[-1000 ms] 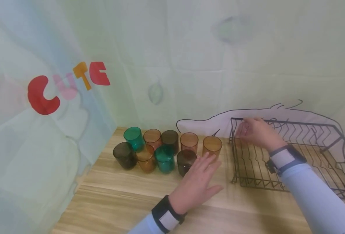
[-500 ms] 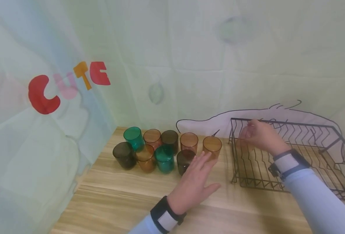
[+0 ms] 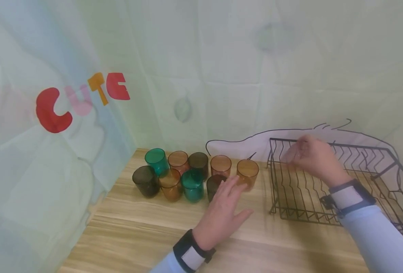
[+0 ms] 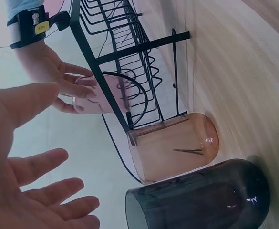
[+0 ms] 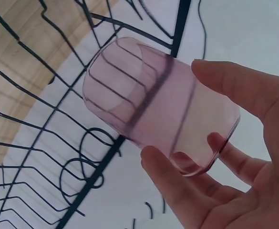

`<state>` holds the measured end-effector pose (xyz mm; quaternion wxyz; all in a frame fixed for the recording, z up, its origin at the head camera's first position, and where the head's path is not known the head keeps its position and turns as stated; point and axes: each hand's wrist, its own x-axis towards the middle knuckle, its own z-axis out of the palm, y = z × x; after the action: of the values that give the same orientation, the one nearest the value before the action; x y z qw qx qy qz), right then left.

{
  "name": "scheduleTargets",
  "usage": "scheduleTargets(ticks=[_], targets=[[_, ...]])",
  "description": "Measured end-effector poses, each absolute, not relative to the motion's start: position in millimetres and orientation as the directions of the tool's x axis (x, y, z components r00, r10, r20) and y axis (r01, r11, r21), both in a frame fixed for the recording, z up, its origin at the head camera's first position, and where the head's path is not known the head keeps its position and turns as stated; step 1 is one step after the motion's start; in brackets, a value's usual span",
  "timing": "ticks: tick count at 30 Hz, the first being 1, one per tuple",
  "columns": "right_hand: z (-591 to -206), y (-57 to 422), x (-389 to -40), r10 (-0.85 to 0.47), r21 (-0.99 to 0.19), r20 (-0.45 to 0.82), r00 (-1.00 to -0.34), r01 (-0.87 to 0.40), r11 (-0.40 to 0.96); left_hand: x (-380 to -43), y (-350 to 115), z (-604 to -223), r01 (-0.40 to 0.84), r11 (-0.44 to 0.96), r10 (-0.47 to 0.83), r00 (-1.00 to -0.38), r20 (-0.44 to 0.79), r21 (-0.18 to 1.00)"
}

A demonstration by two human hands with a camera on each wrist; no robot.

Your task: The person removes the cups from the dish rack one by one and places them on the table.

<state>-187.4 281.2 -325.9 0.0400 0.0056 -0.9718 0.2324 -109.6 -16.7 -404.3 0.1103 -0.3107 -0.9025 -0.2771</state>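
My right hand point(image 3: 319, 159) grips a clear pink glass point(image 5: 149, 100) by one end, thumb on one side and fingers on the other. It is over the left part of a black wire dish rack point(image 3: 358, 145), and in the right wrist view the glass overlaps the rack's rail and wires. My left hand point(image 3: 220, 214) is spread, its fingers straight, just in front of the nearest glasses. In the head view its fingertips overlap a dark glass point(image 3: 214, 185) and reach to the edge of an amber glass point(image 3: 247, 174). Nothing is in that palm in the left wrist view.
Several tinted glasses stand upright in two rows left of the rack, among them a green glass point(image 3: 192, 185), a smoky glass point(image 3: 146, 182) and a peach glass point(image 3: 221, 165). A printed cloth point(image 3: 201, 76) hangs behind the wooden table point(image 3: 146, 235).
My right hand has shifted right along the rack, carrying the pink glass with it. My left hand has drawn back slightly toward the lower left.
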Motion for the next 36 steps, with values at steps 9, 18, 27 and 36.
scheduleTargets(ticks=[9,18,27,36], targets=[[-311,266,-163,0.02,-0.501,0.236,-0.972,-0.104,0.859,-107,-18,-399,0.556,0.662,0.438,-0.831,0.343,0.503],[-300,236,-139,-0.006,-0.505,0.358,-0.934,-0.199,0.84,-103,-19,-395,0.476,0.61,0.363,-0.879,0.311,0.634],[-307,209,-124,-0.051,-0.545,0.472,-0.88,-0.336,0.768,-108,-23,-394,0.282,0.396,0.246,-0.949,0.196,0.874],[-318,187,-119,-0.101,-0.609,0.522,-0.847,-0.453,0.651,-115,-26,-386,0.105,0.14,0.273,-0.96,0.064,0.985]])
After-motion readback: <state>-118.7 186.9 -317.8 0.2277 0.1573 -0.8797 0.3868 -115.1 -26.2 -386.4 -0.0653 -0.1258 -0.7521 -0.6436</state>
